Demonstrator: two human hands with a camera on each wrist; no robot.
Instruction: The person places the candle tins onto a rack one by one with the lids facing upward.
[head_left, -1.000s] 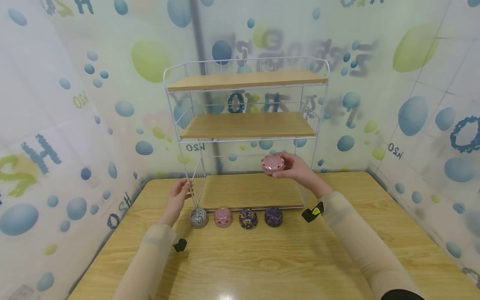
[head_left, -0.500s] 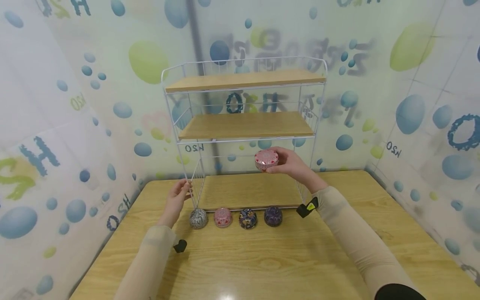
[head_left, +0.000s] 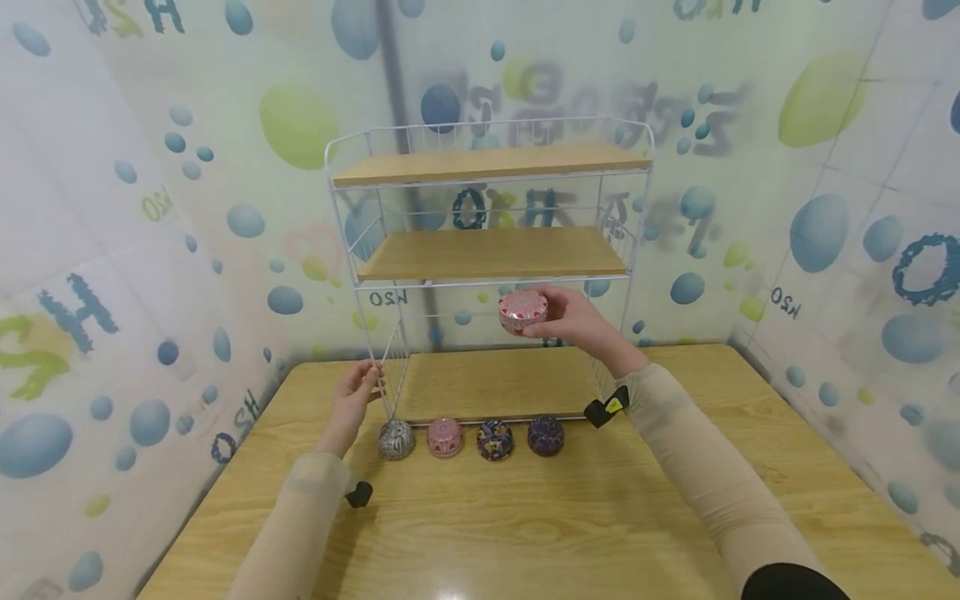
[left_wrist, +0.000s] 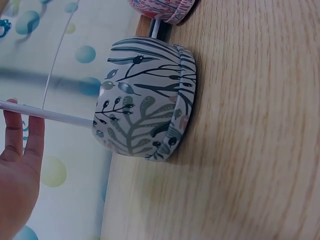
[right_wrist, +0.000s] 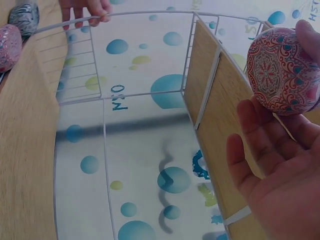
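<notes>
My right hand (head_left: 581, 321) pinches a round pink patterned tin (head_left: 522, 312) by its side, in front of the rack just below the middle board. In the right wrist view, thumb and fingers hold the tin (right_wrist: 282, 71), whose ornamented face shows. At the rack's left front post, my left hand (head_left: 356, 392) grips the white metal; in the left wrist view its fingers (left_wrist: 35, 137) lie against the post (left_wrist: 60, 116). A grey-and-white leaf-patterned tin (left_wrist: 145, 97) stands close to that post. The white rack (head_left: 491, 277) has three wooden boards.
Along the rack's front edge stand a grey-white tin (head_left: 396, 439), a pink tin (head_left: 445, 437), a dark multicoloured tin (head_left: 495, 439) and a purple tin (head_left: 545, 436). The wooden table (head_left: 480, 525) meets patterned walls (head_left: 750, 167) behind and at both sides.
My right hand has carried the pink tin leftward and slightly upward, towards the middle board's front edge. The left hand stays on the post, and the row of tins stays put.
</notes>
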